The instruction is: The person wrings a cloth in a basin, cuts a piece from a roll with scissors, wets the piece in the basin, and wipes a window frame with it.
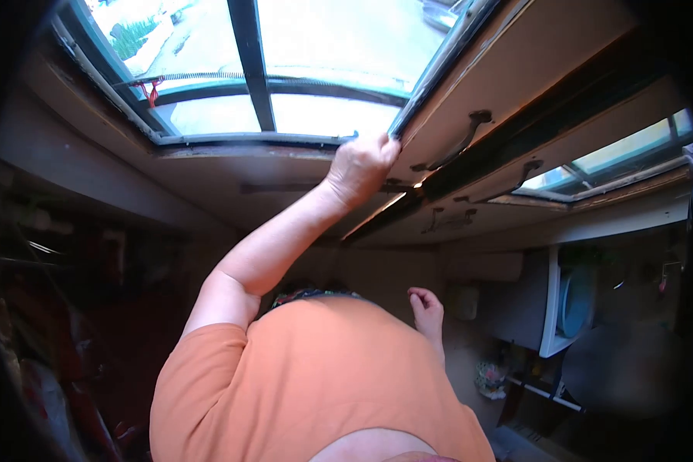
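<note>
My left hand (pixel 362 165) is raised on a stretched arm and closed at the lower right corner of a glazed window frame (pixel 266 144). The fingers bend around the frame's edge, and their tips are hidden. A thin coiled spring wire (pixel 208 75) runs across the panes, with a red tie (pixel 152 91) at its left end. Low beside my body, my right hand (pixel 430 312) hangs with loosely bent fingers and touches nothing that I can see. The window sits in a door leaf (pixel 439 100) with a dark metal handle (pixel 470 138) to the right of my left hand.
Light comes through a gap (pixel 377 215) beside the leaf. Beyond it is a second leaf with its own handle (pixel 516 185) and window (pixel 624 158). A white-edged shelf with a blue round basin (pixel 575 304) stands at right. Dim clutter (pixel 77 308) fills the left side.
</note>
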A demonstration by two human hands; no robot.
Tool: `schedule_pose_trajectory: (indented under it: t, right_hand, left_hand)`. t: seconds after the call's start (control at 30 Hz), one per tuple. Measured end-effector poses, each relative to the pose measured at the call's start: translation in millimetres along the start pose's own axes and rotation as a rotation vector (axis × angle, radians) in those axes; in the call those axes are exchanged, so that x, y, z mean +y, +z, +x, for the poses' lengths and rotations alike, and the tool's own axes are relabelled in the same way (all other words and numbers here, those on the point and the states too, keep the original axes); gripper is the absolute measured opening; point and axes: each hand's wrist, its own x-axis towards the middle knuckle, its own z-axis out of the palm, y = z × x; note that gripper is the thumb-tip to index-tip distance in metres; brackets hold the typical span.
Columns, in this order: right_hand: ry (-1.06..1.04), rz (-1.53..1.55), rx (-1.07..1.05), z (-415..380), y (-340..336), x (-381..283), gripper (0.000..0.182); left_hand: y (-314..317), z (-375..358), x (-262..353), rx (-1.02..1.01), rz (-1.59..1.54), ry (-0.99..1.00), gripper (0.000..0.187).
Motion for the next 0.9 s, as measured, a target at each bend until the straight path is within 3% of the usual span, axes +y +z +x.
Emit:
schedule_pose_trajectory:
  t: [0.13,0.27,0.33,0.37,0.47,0.57,0.77,0.9]
  right_hand:
    - [-0.038,-0.090,0.023,-4.2,-16.9,4.4,0.013]
    - [0.031,-0.046,-0.001,-4.3,-32.2,7.3,0.013]
    - [0.036,0.092,0.005,-2.3,-40.1,7.8,0.013]
    - [0.027,0.108,0.003,-0.7,-44.5,8.3,0.014]
    - [-0.037,0.085,0.019,4.7,-57.7,15.4,0.014]
    - [-0.030,0.122,0.077,0.4,-59.6,10.0,0.014]
    - [0.022,0.015,0.151,-17.0,-34.0,12.3,0.012]
    - [0.009,0.029,0.236,-36.2,0.1,1.7,0.013]
  left_hand:
    - [22.4,-14.5,0.6,-0.043,0.030,-0.068,0.007]
    - [-9.4,11.2,3.1,-0.372,0.041,-0.040,0.008]
    - [-48.5,36.2,22.1,-0.180,-0.006,-0.071,0.011]
    - [-65.2,51.1,25.1,0.120,-0.152,0.032,0.009]
    - [-109.8,98.5,46.6,0.580,-0.157,0.064,0.020]
    - [-94.8,124.2,49.6,0.618,-0.159,0.084,0.023]
    - [-74.5,103.9,45.7,0.554,-0.247,0.067,0.028]
    - [-83.3,102.6,33.9,0.382,-0.296,0.082,0.031]
